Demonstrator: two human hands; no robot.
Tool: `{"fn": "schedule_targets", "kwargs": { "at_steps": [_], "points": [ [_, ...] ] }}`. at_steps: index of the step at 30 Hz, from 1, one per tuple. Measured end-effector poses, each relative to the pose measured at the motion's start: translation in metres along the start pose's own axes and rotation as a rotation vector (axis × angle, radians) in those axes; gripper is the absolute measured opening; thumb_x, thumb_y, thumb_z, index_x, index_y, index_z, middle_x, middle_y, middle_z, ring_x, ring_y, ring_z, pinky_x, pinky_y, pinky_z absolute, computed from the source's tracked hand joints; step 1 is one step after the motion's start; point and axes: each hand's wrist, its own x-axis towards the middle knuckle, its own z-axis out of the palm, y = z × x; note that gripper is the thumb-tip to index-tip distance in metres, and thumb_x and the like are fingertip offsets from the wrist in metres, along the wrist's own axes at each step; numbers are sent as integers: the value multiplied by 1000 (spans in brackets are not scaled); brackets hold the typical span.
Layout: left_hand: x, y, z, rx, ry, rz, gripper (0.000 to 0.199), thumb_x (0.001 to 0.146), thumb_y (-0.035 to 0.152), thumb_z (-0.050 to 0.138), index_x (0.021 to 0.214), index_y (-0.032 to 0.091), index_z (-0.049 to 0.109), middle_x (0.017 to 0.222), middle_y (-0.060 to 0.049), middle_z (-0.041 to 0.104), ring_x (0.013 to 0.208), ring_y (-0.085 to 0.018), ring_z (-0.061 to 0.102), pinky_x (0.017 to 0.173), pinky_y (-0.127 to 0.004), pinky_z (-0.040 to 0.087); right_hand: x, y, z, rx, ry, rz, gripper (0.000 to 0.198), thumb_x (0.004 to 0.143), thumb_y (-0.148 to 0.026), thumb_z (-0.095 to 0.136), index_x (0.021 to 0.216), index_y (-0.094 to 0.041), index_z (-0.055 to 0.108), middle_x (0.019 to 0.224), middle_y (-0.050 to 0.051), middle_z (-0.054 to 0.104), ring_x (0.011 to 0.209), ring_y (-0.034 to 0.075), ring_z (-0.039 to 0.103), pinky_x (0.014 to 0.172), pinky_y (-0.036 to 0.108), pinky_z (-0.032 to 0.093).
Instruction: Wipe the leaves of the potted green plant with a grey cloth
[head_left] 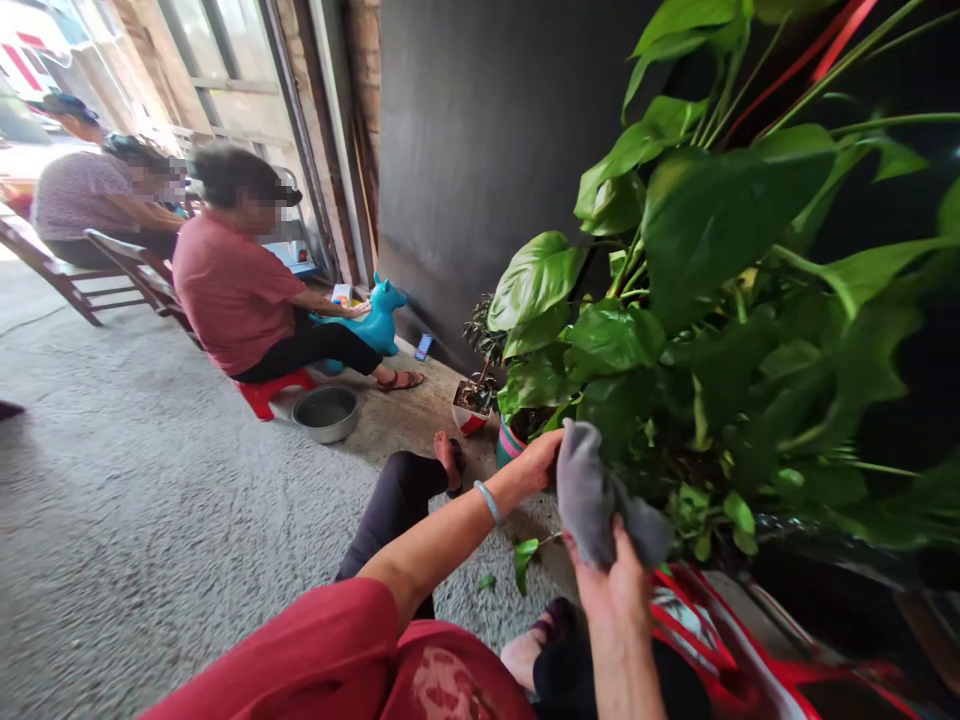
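A grey cloth (589, 490) hangs in front of me, held between both hands. My left hand (543, 460), with a pale bangle on its wrist, grips the cloth's upper left edge. Lower down, my right hand (611, 570) holds the cloth's underside, its thumb pressed on the fabric. Just beyond the cloth rises a large potted plant with broad green leaves (615, 340). Part of its green and pink pot (510, 445) shows past my left hand; the leaves hide the rest. Whether the cloth touches a leaf I cannot tell.
A smaller plant in a red and white pot (471, 408) stands by the dark wall (480, 150). To the left, a person in a pink shirt (232, 290) sits near a metal basin (325, 414) and a blue toy animal (381, 318). Red bags (705, 630) lie at lower right.
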Motion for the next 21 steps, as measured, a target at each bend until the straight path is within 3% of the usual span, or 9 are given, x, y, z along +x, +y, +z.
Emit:
{"fn": "schedule_targets", "kwargs": {
  "at_steps": [2,5,8,11,14,17,21],
  "points": [
    [-5,-4,-18,40,115,-27,4,85,16,70,88,16,73,74,-7,71,73,-20,65,83,-35,54,-9,24,-29,-29,-9,107,22,68,-36,83,87,-28,74,86,0,80,70,25,77,54,41,66],
    [-9,-11,-45,112,366,-24,26,71,-3,66,87,17,71,69,-1,68,61,-14,59,73,-30,51,-14,36,-54,-38,-25,169,18,71,-35,83,86,-31,74,86,-3,80,69,22,78,55,39,67],
    [-1,-18,-58,182,501,83,26,67,-5,63,77,18,69,68,-1,67,67,-15,62,73,-28,51,-7,36,-57,-22,-70,207,16,74,-31,84,87,-32,74,88,-3,81,72,23,79,58,40,68],
    [16,-15,-54,261,417,220,26,67,-4,63,75,18,74,87,-7,75,89,-19,69,84,-28,54,9,24,-43,12,-94,218,17,74,-31,83,88,-30,73,91,0,81,78,25,79,61,46,69],
    [34,-4,-40,215,229,153,32,68,1,61,91,18,78,99,-7,78,97,-21,70,90,-31,54,35,1,-14,73,-104,160,24,77,-34,83,98,-29,74,104,2,82,95,25,80,71,46,70],
    [44,3,-29,114,105,84,26,73,11,65,96,17,75,92,-5,76,91,-20,68,91,-32,52,67,-13,21,134,-109,54,29,82,-38,80,110,-31,73,114,-1,80,108,20,76,80,39,68],
    [42,4,-33,-56,59,58,17,74,24,73,89,18,71,85,-4,73,83,-19,65,90,-32,51,81,11,35,96,-133,34,17,82,-26,76,98,-29,70,89,-6,77,83,15,74,70,27,64]
  ]
}}
